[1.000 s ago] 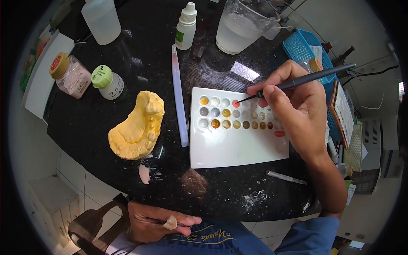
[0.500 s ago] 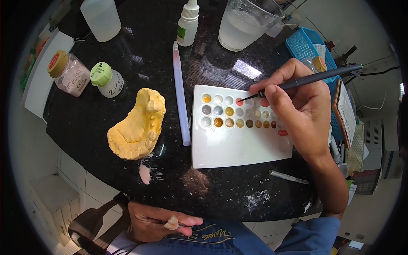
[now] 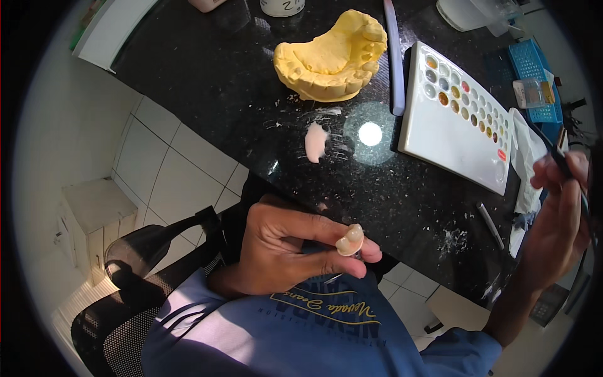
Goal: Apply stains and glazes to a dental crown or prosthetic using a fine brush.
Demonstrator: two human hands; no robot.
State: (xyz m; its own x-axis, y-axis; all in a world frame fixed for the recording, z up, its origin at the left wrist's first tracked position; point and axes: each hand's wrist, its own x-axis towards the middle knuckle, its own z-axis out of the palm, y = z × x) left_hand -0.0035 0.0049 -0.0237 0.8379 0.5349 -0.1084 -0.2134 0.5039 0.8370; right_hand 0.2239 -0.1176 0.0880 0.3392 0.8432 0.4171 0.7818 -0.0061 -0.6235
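My left hand (image 3: 282, 248) is closed on a small tooth-coloured dental crown piece (image 3: 349, 240), pinched between thumb and fingers, with a thin metal part partly visible beneath. My right hand (image 3: 559, 220) grips a dark slim brush (image 3: 559, 157) at the picture's right side, just right of the white ceramic palette (image 3: 449, 141) with its rows of coloured wells; the brush's tip is too small to make out. A yellow dental cast (image 3: 320, 63) rests on the black counter behind my left hand. A pale pink smear (image 3: 315, 143) lies in front of it.
A lilac strip tool (image 3: 396, 75) lies beside the palette. White tissue (image 3: 524, 176), a small metal rod (image 3: 490, 223), a blue plastic basket (image 3: 543, 113) and containers (image 3: 458, 12) are rightward and behind. My chair's armrest (image 3: 141, 251) stands left of me, over white floor tiles.
The view has swung, shifting the counter's items. My right hand has left the palette's red well, moving rightward with the brush. My left hand still holds the crown piece, now more fully visible.
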